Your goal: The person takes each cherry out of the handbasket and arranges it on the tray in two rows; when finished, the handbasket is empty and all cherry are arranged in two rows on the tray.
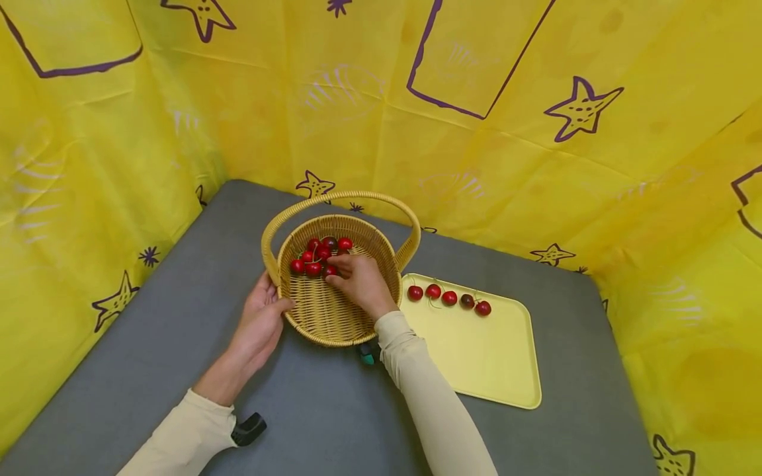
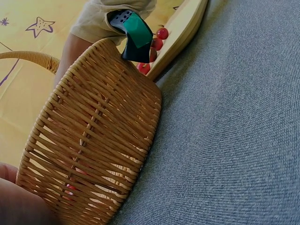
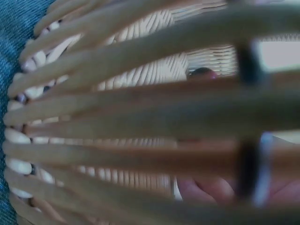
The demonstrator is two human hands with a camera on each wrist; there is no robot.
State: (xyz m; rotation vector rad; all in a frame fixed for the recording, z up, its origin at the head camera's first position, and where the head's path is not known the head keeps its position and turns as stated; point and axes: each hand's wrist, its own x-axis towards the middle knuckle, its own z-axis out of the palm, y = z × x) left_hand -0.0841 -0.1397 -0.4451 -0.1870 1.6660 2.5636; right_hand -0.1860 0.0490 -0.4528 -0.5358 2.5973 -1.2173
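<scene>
Basket (image 1: 312, 311) sits approx. mid-frame in the head view, its handle (image 1: 348, 196) arching over the top. L hand (image 1: 262, 317) grips the basket's rim at its L side, thumb over the edge, fingers outside. R hand (image 1: 360, 281) reaches into the basket from lower R, thumb & fingertips at a cherry (image 1: 329, 271); can't tell if it's pinched or just touched. Other cherries (image 1: 313, 269) bunch in the basket's upper L part, some w/ stems.

Just R of the basket, a pale yellow tray (image 1: 488, 350) carries a row of 5 cherries along its upper edge. Both basket & tray are on a grey bench (image 1: 297, 416). Black device (image 1: 249, 430) by the L wrist, lower L of ctr; a black/green one (image 2: 136, 33) by the R cuff, top of the L wrist view. Yellow cloth (image 1: 357, 145) w/ purple starfish fills the upper frame. R wrist view: mostly blurred weave, close up.
</scene>
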